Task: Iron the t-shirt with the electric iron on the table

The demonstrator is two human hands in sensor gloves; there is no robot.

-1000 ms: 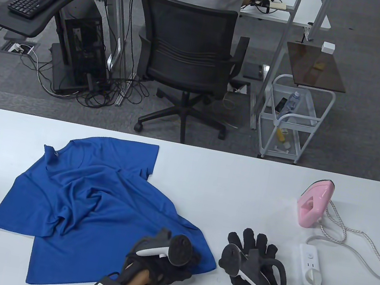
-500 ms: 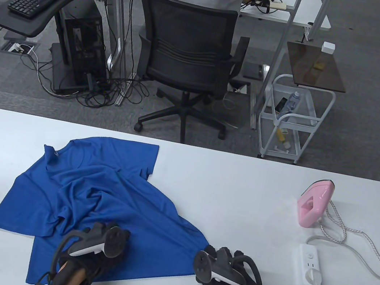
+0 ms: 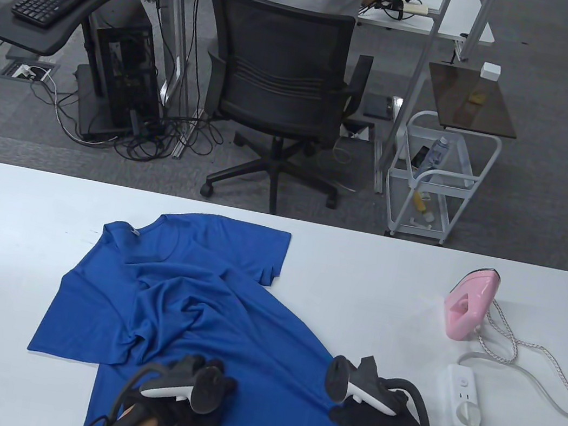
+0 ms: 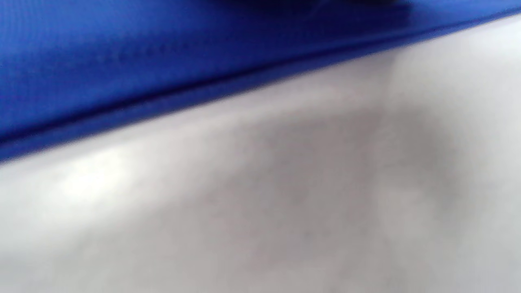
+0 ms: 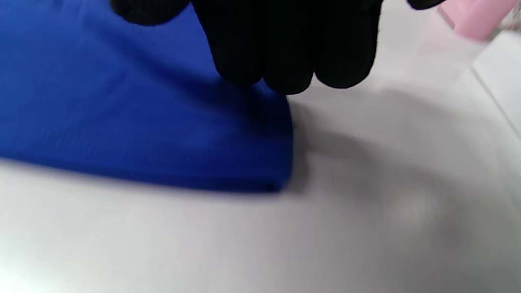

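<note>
A crumpled blue t-shirt [image 3: 203,297] lies on the white table [image 3: 375,289], collar toward the far side. My left hand [image 3: 202,382] sits on its near hem, fingers hidden under the tracker; the blurred left wrist view shows only the t-shirt's blue hem [image 4: 163,49] over the table. My right hand [image 3: 364,411] is at the shirt's near right corner. In the right wrist view its curled fingers [image 5: 285,53] close on the edge of the t-shirt [image 5: 142,122] at that corner. A pink iron [image 3: 468,303] stands upright far right, untouched.
A white power strip [image 3: 462,401] lies right of my right hand, with the iron's braided cord [image 3: 537,367] looping across the table's right end. Beyond the far edge are an office chair [image 3: 281,75] with a seated person and a white trolley [image 3: 439,174].
The whole t-shirt has slid to the right across the table, and both hands have moved right along with its near hem. The iron and power strip have stayed put.
</note>
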